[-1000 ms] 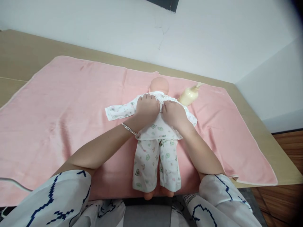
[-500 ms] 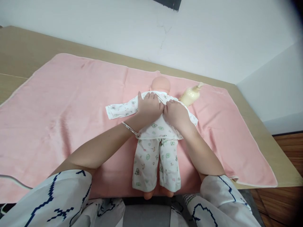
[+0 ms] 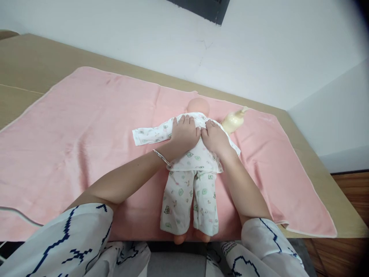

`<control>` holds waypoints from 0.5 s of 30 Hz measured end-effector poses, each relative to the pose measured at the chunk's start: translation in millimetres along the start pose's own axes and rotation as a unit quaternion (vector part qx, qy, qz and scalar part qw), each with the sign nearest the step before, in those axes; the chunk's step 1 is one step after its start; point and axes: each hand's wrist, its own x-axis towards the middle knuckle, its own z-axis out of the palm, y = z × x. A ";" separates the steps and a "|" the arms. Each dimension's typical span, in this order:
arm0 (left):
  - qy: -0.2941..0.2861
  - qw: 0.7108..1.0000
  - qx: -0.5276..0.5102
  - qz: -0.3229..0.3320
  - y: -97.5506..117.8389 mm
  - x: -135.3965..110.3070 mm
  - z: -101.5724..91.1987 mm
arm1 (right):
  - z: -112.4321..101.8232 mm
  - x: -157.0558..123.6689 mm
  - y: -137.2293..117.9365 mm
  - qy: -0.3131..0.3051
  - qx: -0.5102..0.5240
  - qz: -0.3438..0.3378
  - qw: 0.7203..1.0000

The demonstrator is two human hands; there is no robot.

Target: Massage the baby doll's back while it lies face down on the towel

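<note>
A baby doll (image 3: 198, 105) in a white printed top (image 3: 193, 157) and matching trousers (image 3: 180, 196) lies lengthwise before me, head away, feet at the near table edge. No face shows on its smooth head. My left hand (image 3: 186, 132) rests flat on the upper part of the top, fingers stretched towards the head. Beside it, my right hand (image 3: 216, 138) lies on the other half, its fingers laid on the cloth. The two thumbs almost meet at the middle. One sleeve stretches out to the left; the other is partly behind my right hand.
Under the doll spreads a pink blanket (image 3: 115, 107) on a wooden table (image 3: 305, 154). A bottle of pale yellow liquid (image 3: 233, 121) lies right of the doll's shoulder. A cable (image 3: 21, 215) crosses the left front corner. A white wall (image 3: 253, 57) stands behind.
My fingers have eased from gathering the cloth at the middle to lying flatter on the top. The whole view has shifted slightly.
</note>
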 end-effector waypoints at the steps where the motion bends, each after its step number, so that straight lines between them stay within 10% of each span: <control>1: -0.001 1.000 -0.001 -0.002 0.1 0.0 0.0 | 1.7 1.5 2.2 0.002 0.005 -0.001 1.000; 15: -0.017 0.992 0.105 0.061 20.4 -20.4 -14.9 | 6.1 9.4 11.7 0.046 0.064 -0.019 0.997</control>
